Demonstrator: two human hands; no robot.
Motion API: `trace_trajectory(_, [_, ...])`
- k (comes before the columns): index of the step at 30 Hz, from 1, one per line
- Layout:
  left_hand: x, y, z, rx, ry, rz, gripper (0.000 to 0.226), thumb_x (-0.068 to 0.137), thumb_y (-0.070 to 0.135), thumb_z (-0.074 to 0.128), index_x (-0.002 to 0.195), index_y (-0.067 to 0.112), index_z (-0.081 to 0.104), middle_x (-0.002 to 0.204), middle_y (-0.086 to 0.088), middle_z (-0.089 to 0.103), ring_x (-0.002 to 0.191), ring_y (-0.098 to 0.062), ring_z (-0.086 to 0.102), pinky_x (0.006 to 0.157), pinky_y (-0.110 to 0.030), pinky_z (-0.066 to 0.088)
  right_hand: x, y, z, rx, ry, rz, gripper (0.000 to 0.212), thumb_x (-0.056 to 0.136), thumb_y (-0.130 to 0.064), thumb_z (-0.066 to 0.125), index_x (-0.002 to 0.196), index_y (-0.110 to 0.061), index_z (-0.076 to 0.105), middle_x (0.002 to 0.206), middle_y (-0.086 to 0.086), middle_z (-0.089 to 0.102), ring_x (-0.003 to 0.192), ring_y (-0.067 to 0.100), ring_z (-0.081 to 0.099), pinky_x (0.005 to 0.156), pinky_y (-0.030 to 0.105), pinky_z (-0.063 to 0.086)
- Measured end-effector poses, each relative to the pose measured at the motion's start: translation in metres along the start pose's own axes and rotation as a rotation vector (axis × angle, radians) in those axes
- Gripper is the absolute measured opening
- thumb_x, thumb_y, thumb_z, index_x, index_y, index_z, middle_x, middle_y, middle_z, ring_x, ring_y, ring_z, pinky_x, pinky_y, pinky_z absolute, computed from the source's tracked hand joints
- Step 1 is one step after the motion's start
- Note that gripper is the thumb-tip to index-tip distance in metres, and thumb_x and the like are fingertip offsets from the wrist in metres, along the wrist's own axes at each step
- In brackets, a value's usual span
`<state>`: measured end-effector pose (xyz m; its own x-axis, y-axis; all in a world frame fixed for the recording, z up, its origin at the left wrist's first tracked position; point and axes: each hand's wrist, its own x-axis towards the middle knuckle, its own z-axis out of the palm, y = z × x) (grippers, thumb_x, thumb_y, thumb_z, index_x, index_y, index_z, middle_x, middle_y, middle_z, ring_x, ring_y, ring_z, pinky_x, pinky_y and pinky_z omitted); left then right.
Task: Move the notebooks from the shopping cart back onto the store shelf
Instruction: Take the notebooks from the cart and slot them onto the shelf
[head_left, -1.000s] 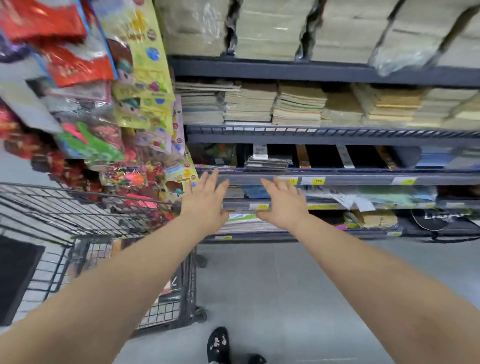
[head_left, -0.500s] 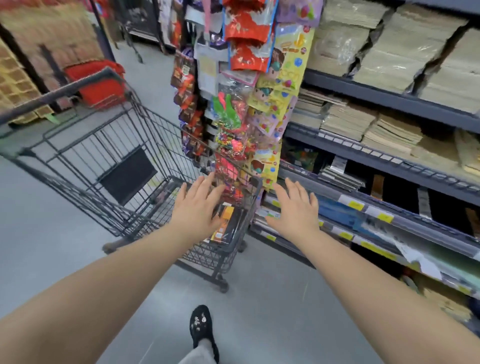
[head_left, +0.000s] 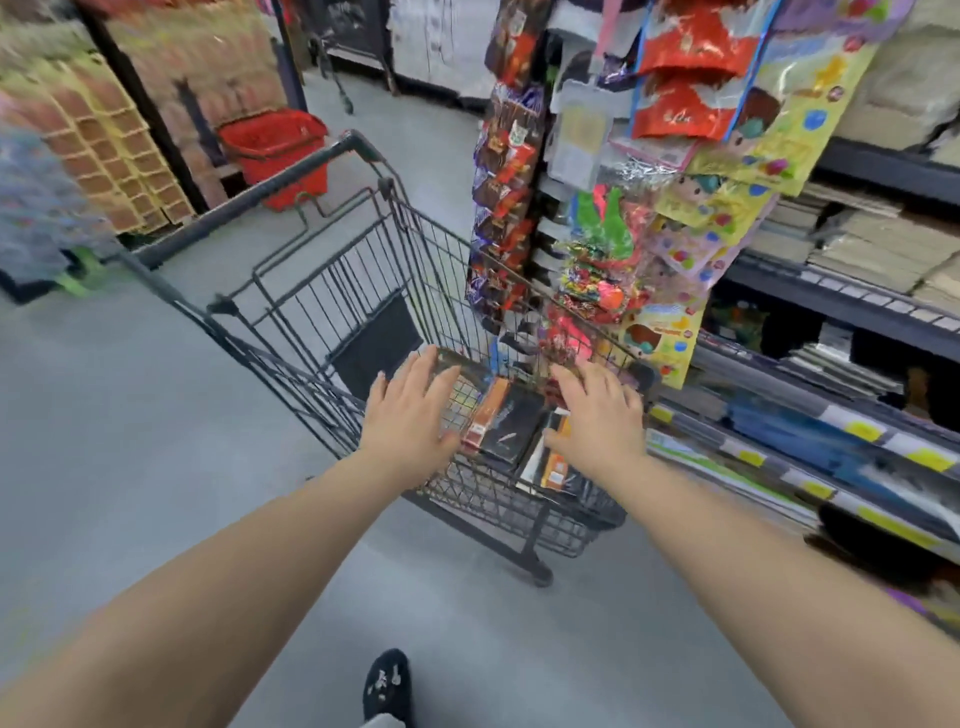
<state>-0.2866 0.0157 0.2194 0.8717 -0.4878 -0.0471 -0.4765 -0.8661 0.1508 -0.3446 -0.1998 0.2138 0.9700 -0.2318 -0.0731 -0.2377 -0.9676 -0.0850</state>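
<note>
A dark wire shopping cart (head_left: 322, 291) stands in the aisle ahead of me. On its floor lie notebooks (head_left: 506, 426) with black and orange covers. My left hand (head_left: 410, 415) hovers over the near end of the cart, fingers spread and holding nothing. My right hand (head_left: 597, 415) is beside it over the notebooks, also spread and holding nothing. The store shelf (head_left: 841, 312) with stacks of paper goods runs along the right.
A rack of hanging toy and snack packets (head_left: 613, 244) stands between the cart and the shelf. A red basket (head_left: 275, 150) sits behind the cart. Yellow price tags (head_left: 862, 431) line the lower shelf edges. My dark shoe (head_left: 387, 686) is on the grey floor.
The view has swung left from the shelf to the cart. Both hands moved away from the shelf edge and are now over the notebooks in the cart, still holding nothing.
</note>
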Motion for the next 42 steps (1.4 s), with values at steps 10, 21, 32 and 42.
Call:
trace_trajectory(10, [0.070,-0.064,0.024,0.024,-0.105,0.181,0.076,0.086,0.041,0.057,0.150,0.024,0.019,0.161,-0.007,0.004,0.148,-0.026,0.005,0.117,-0.051,0.009,0.037,-0.059,0.045,0.069,-0.049,0.151,0.076,0.084,-0.045,0.061,0.147,-0.029,0.022,0.157,0.006,0.021,0.144,0.028,0.020,0.114,0.047,0.022])
trace_trajectory(21, [0.207,-0.040,0.091,0.053,-0.346,0.301,0.075,0.088,0.043,0.056,0.150,0.022,0.019,0.161,-0.008,0.005,0.147,-0.028,0.007,0.118,-0.051,0.012,0.130,0.004,0.078,0.110,-0.180,0.344,0.075,0.084,-0.046,0.061,0.146,-0.027,0.023,0.154,0.005,0.025,0.139,0.029,0.028,0.110,0.046,0.030])
trace_trajectory(32, [0.287,-0.040,0.193,-0.037,-0.697,0.082,0.069,0.092,0.051,0.045,0.148,0.017,0.023,0.151,-0.011,0.028,0.136,-0.031,0.034,0.108,-0.049,0.030,0.182,0.026,0.165,0.279,-0.346,0.541,0.062,0.089,-0.032,0.054,0.145,-0.023,0.028,0.147,0.005,0.035,0.128,0.030,0.040,0.097,0.041,0.041])
trace_trajectory(42, [0.288,-0.054,0.319,-0.307,-0.878,-0.294,0.078,0.068,0.067,0.067,0.119,0.013,0.044,0.113,-0.003,0.058,0.086,-0.019,0.059,0.071,-0.031,0.050,0.177,0.016,0.262,0.358,-0.378,0.721,0.065,0.087,-0.034,0.057,0.144,-0.019,0.028,0.146,0.014,0.039,0.138,0.034,0.032,0.110,0.046,0.033])
